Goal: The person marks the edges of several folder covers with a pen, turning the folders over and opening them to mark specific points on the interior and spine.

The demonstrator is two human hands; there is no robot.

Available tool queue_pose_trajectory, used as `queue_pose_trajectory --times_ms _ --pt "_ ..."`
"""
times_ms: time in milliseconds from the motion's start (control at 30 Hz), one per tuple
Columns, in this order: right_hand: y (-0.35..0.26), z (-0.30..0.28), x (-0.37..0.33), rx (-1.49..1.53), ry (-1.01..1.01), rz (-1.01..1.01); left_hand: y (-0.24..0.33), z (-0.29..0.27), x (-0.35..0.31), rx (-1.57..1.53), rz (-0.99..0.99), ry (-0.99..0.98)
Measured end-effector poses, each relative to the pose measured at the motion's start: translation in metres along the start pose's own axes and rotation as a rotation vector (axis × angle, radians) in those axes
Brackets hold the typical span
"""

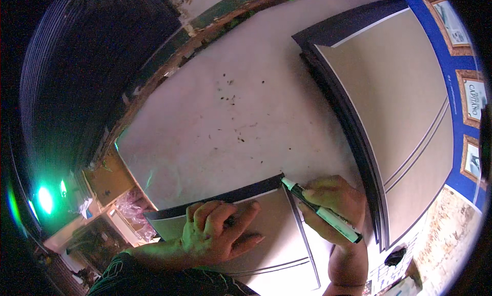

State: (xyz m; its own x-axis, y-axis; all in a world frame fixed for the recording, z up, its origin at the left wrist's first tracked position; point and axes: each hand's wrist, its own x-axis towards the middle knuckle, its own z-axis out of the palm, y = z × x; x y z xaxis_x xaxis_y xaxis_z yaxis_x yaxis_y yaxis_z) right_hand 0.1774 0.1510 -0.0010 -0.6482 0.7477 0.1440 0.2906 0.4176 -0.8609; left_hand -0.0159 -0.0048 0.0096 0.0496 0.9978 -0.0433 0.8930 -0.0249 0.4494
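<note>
My left hand [218, 229] lies spread on a beige panel [277, 219] with a dark border along its far edge, and holds nothing. On the right, my right hand [341, 201] grips a marker pen [335, 221] with a white and dark barrel. The marker's tip meets the far right corner of the panel's dark border [271, 184]. I cannot tell whether it touches the border or just the table beside it. Part of the panel is hidden under my left hand and forearm.
A stack of similar beige panels with dark edges [405, 85] stands to the right on the pale table [205, 137]. Small dark specks lie mid-table. Framed pictures [471, 98] sit at far right against blue. Ribbed dark material [92, 65] rises at left, above a cardboard box [110, 178].
</note>
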Motion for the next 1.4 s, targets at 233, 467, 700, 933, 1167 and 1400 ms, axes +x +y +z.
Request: queue_pose_trajectory --times_ms 233,467,700,933,1167,1400 --pt "0.005 -0.001 0.002 0.052 0.027 -0.067 0.000 -0.001 -0.001 -0.005 -0.006 -0.012" --pt "0.002 -0.008 0.001 0.023 -0.003 -0.086 -0.002 0.001 -0.002 0.016 0.017 0.012" --pt "0.002 -0.002 -0.007 0.212 0.071 0.083 0.001 0.001 -0.002 0.005 -0.001 0.019" --pt "-0.006 0.001 -0.005 0.098 0.096 0.201 0.001 -0.001 0.000 0.011 0.004 0.001" --pt "-0.001 0.004 0.000 0.077 0.118 0.066 -0.001 -0.001 -0.001 0.013 0.016 -0.010" --pt "-0.002 0.004 -0.004 0.160 0.126 0.117 -0.002 -0.001 -0.001 0.003 0.021 -0.021"
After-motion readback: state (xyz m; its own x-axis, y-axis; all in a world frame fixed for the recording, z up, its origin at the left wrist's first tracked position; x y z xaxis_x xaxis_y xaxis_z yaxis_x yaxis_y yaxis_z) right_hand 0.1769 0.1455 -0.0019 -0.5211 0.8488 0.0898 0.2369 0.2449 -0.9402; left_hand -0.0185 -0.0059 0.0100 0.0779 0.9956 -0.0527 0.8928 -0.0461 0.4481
